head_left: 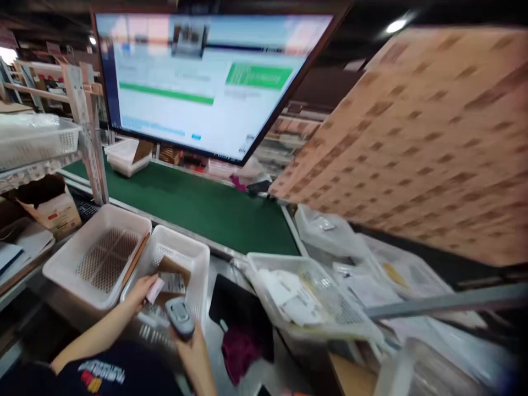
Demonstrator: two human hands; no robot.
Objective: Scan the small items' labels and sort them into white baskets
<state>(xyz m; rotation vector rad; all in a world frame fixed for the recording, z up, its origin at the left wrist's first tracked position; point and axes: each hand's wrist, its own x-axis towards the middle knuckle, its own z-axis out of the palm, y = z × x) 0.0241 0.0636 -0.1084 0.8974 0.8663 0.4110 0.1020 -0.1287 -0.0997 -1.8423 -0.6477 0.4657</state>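
My left hand (141, 291) holds a small pink item (155, 290) at the near edge of a white basket (193, 258). A brown parcel with a white label (172, 280) lies inside that basket. My right hand (193, 352) grips a grey handheld scanner (180, 317), pointed toward the label. Both hands are at the bottom left of the head view, close together.
An empty white basket (61, 264) stands to the left. A large monitor (210, 82) hangs above a green conveyor belt (198, 203). Right of the hands sits a basket of papers (264, 264), with plastic bags (330, 231) and a big patterned cardboard sheet (421, 143) beyond.
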